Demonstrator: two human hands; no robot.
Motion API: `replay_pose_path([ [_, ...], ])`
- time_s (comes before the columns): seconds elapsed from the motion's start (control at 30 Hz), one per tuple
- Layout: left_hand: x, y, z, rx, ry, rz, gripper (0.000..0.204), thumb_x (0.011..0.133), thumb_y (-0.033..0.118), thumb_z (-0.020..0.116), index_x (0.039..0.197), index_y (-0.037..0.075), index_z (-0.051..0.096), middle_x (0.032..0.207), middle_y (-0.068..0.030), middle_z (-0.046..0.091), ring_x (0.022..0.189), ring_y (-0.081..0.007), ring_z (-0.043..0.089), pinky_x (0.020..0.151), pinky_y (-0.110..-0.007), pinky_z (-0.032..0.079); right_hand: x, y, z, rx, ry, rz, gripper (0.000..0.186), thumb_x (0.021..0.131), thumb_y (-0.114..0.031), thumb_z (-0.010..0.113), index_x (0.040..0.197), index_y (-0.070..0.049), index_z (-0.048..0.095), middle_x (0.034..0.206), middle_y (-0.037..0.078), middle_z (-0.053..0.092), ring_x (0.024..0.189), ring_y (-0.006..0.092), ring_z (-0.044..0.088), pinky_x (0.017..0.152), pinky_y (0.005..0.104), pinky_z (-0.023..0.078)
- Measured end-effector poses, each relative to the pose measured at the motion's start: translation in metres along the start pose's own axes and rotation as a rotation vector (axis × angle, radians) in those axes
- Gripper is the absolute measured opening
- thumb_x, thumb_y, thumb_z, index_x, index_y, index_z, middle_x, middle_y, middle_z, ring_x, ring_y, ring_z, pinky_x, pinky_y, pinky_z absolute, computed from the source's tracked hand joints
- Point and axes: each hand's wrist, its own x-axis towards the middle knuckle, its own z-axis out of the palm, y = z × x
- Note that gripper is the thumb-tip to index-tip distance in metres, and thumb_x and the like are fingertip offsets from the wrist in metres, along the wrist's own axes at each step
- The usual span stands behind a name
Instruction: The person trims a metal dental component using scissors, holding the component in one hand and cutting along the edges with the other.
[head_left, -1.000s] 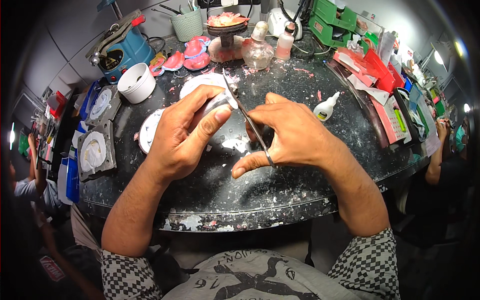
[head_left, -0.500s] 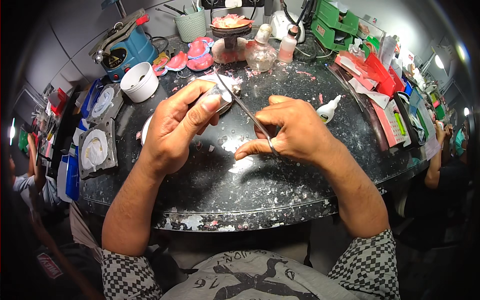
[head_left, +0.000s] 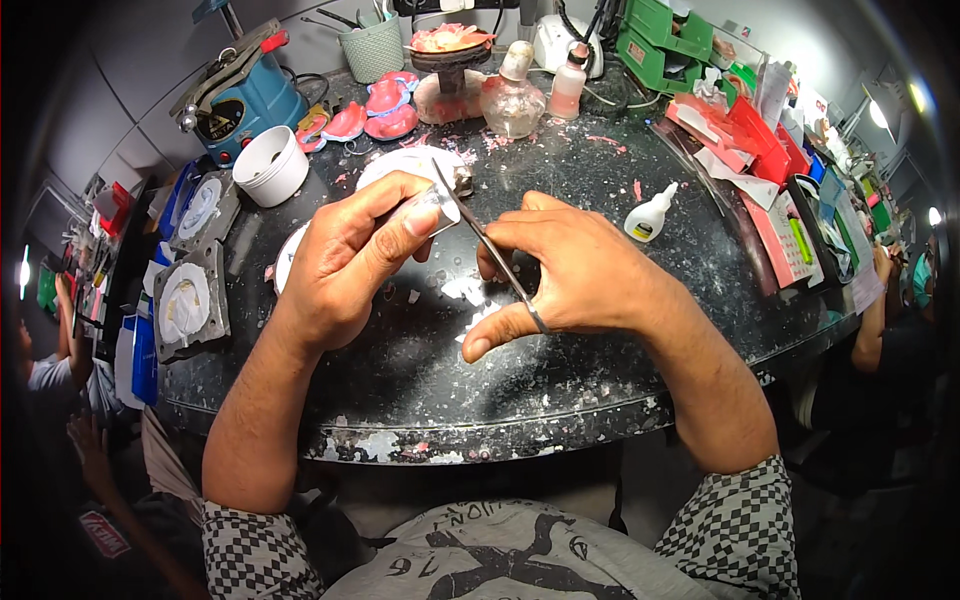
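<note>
My left hand (head_left: pixel 355 240) is closed in a pinch around a small, shiny, pale piece of thin sheet (head_left: pixel 449 207), part of which is hidden by the fingers. In my right hand (head_left: pixel 585 260) is a pair of slim metal scissors (head_left: pixel 489 244), pointing up and to the left. Their shank crosses the base of my thumb, which is stretched away from the other fingers. A blade passes right at the edge of the pale piece. Below and between the hands, white scraps (head_left: pixel 465 290) lie on the black worktop (head_left: pixel 420 395).
A white round plate-like thing (head_left: pixel 410 163) lies behind my left hand. Farther back are a white tub (head_left: pixel 271 168), pink-and-blue moulded pieces (head_left: pixel 390 122) and a glass bottle (head_left: pixel 514 105). A white dropper bottle (head_left: pixel 650 214) stands right of my right hand. Grey plaster-filled moulds (head_left: pixel 190 303) sit at left.
My right thumb has swung down, away from the fingers, and the scissors have shifted slightly. My left hand keeps its pinch on the pale piece. The whole view has shifted a little.
</note>
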Motion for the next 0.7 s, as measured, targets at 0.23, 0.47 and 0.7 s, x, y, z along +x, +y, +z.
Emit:
replay_pose_path([
  [0.23,0.0003,0.0025,0.0041,0.066,-0.026,-0.061,0.032,0.102,0.030,0.056,0.112,0.001,0.063,0.086,0.0010,0.055,0.074,-0.0039,0.047,0.061,-0.019,0.032,-0.0013,-0.0003,0.0009,-0.040,-0.016,-0.006,0.089,0.057,-0.089,0.071,0.079,-0.003,0.066,0.080,0.012,0.065,0.090,0.0306,0.062,0.080,0.0430,0.053],
  [0.47,-0.0006,0.0039,0.0014,0.032,-0.029,-0.060,0.031,0.102,0.031,0.057,0.111,0.001,0.063,0.086,0.0008,0.055,0.073,-0.0042,0.047,0.061,-0.019,0.033,-0.0005,-0.0016,-0.0005,-0.074,0.009,-0.041,0.087,0.057,-0.089,0.070,0.073,-0.003,0.066,0.073,0.010,0.063,0.085,0.0300,0.061,0.075,0.0427,0.053],
  [0.7,-0.0012,0.0050,0.0004,-0.039,0.019,-0.060,0.030,0.104,0.029,0.055,0.107,0.000,0.063,0.084,0.0008,0.057,0.074,-0.0055,0.049,0.064,-0.021,0.038,-0.0001,0.0015,0.0024,-0.087,0.087,-0.080,0.081,0.059,-0.085,0.073,0.068,-0.004,0.065,0.066,0.009,0.059,0.078,0.0287,0.060,0.069,0.0415,0.052],
])
